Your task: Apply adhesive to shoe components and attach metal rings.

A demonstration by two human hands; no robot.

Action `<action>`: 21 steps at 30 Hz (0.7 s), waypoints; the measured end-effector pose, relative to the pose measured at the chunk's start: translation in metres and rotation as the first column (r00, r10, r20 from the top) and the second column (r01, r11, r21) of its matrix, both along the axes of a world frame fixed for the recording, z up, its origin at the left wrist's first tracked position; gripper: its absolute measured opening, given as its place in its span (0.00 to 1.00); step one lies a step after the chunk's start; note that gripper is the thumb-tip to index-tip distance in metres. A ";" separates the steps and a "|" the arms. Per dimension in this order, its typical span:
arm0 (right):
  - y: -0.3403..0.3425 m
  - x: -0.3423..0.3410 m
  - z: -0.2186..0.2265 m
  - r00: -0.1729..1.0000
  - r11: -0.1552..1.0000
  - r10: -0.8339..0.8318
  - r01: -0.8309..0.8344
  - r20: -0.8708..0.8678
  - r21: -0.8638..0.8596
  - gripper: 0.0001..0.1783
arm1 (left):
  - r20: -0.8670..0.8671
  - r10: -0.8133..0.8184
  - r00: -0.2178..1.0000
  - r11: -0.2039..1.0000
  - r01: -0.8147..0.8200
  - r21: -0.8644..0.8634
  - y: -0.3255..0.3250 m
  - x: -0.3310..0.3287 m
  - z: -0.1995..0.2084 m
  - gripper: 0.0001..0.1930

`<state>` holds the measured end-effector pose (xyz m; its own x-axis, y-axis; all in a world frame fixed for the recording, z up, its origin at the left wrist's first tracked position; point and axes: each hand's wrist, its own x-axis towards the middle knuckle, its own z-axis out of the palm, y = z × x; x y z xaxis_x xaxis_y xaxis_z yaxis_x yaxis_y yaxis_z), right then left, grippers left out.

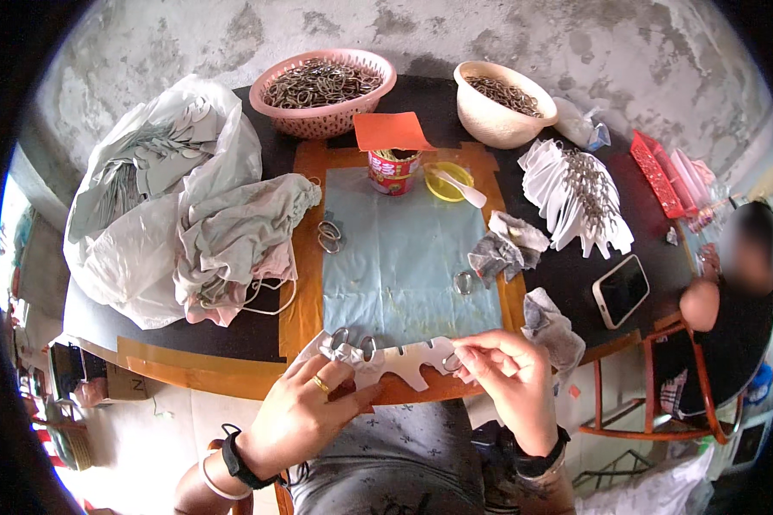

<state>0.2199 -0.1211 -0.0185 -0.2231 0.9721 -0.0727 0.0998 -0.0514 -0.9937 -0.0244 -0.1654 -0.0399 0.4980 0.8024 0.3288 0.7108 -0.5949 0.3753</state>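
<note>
A white strip (pixel 393 366) with deep notches spans my two hands at the table's front edge. My left hand (pixel 305 410) is closed on its left end, where several metal rings (pixel 368 348) sit in the notches. Thumb and fingers of my right hand (pixel 517 384) pinch a metal ring (pixel 451 363) at the strip's right end; whether it is hooked into a notch I cannot tell. Just beyond lies a blue sheet (pixel 395 266) taped to the table, with loose rings (pixel 328 237) at its left and another ring (pixel 463 282) at its right.
Rings fill a pink basket (pixel 318 123) and a cream bowl (pixel 500 127). A red tub (pixel 390 178) and yellow dish (pixel 441 188) stand behind. Left is a plastic bag (pixel 120 275); right are ringed strips (pixel 567 202), rags (pixel 554 330), a phone (pixel 621 292) and a seated person (pixel 730 326).
</note>
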 end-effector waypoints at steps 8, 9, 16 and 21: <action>-0.010 0.025 -0.009 0.974 0.995 -0.032 0.010 0.222 0.099 0.06 | -0.163 -0.083 0.983 0.993 0.095 0.072 0.006 0.004 0.006 0.16; -0.010 0.024 -0.010 0.978 0.989 -0.013 -0.017 0.208 0.144 0.06 | -0.178 -0.083 0.980 0.981 0.112 0.160 0.006 0.004 0.003 0.17; -0.015 0.014 0.000 0.999 0.999 0.037 -0.037 0.029 0.027 0.06 | -0.240 -0.073 0.968 0.983 0.110 0.145 0.006 0.002 0.010 0.11; -0.023 0.017 0.015 0.982 0.999 0.026 -0.035 0.185 0.042 0.06 | -0.359 -0.098 0.928 0.973 0.166 0.162 -0.013 -0.001 0.022 0.13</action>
<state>0.2371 -0.1442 -0.0037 -0.2394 0.9682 -0.0720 0.2828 -0.0014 -0.9592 -0.0254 -0.1788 -0.0183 0.7050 0.6624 0.2534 0.6861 -0.7275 -0.0069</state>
